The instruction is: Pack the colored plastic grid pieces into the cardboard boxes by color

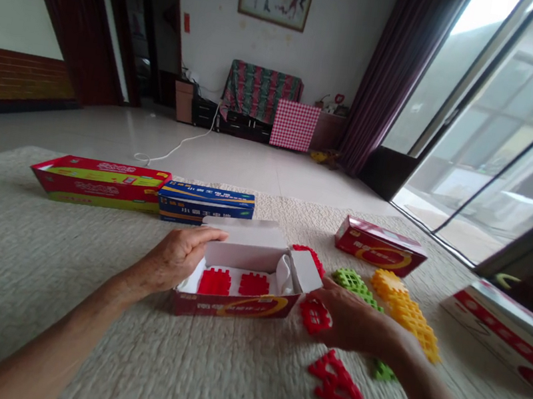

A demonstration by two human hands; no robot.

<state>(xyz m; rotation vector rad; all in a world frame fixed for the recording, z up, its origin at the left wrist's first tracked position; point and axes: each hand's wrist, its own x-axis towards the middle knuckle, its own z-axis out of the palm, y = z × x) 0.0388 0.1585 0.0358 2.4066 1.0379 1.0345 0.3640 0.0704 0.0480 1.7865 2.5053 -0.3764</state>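
An open red cardboard box point(229, 305) with a white inside lies on the beige mat in front of me. Two red grid-shaped plastic tiles point(234, 283) lie inside it. My left hand point(176, 259) rests on the box's left end, fingers curved over its rim. My right hand point(353, 321) is just right of the box, fingers closed on a red tile point(313, 315). Several more red tiles point(338, 386) lie on the mat below that hand. Another red tile point(311, 255) shows behind the box's right flap.
Green tiles point(353, 283) and yellow tiles point(408, 311) lie right of the box. Closed boxes sit around: a long red one point(97, 183), a blue one point(205, 204), a red one point(380, 246) and another at the right edge point(508, 332). Tiled floor and glass doors lie beyond.
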